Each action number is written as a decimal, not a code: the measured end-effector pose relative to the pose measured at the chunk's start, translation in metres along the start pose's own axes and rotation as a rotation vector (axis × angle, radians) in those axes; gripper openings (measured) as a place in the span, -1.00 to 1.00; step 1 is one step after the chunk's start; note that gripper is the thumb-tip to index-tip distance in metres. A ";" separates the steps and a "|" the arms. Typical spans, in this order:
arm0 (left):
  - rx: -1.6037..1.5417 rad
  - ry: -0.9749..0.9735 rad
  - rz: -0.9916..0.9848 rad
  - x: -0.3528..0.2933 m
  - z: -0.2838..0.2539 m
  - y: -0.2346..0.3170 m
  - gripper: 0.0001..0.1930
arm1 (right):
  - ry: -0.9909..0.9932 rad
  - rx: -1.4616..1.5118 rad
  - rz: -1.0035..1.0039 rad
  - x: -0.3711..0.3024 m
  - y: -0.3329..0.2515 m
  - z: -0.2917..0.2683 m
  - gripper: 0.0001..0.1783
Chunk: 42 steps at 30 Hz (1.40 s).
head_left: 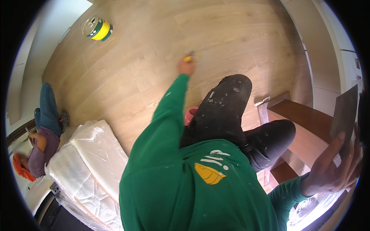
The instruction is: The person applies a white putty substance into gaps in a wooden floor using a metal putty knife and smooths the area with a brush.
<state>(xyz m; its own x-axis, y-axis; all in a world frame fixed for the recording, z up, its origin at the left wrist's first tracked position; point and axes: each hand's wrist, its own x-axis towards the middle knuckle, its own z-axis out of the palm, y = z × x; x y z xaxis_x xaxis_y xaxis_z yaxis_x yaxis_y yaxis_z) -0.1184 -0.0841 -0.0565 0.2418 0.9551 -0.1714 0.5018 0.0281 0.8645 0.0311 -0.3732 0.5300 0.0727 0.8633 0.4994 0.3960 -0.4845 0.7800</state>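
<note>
My left hand (187,66) reaches far out over the wood-look floor. It is closed around a small yellow-handled tool (188,58) with a dark tip; blur hides its exact kind. To the right, my right hand (332,166) is raised beside the wall with a thin grey rectangular plate (344,111). The thumb lies against the plate's lower part, and the other fingers are partly hidden behind it. Below my left forearm, a red container (190,115) shows partly behind my bent, dark-trousered leg.
A green and yellow metal can (101,30) stands at the far left. Plastic-wrapped padded furniture (96,150) sits left of me; beyond it another person (43,148) bends forward. A brown wooden step-like unit (300,119) is close on my right, with a small whitish object (262,101) beside it.
</note>
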 end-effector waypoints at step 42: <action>0.062 0.477 -0.182 0.073 -0.071 -0.007 -0.78 | 0.004 0.235 0.189 0.021 -0.028 -0.013 -0.82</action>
<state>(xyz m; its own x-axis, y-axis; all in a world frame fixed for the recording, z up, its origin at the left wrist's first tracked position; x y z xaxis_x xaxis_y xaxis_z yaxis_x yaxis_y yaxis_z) -0.1635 0.0065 -0.0416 -0.2523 0.9652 -0.0693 0.5525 0.2024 0.8086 0.0093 -0.3430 0.5239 0.1616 0.7603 0.6292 0.5772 -0.5900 0.5646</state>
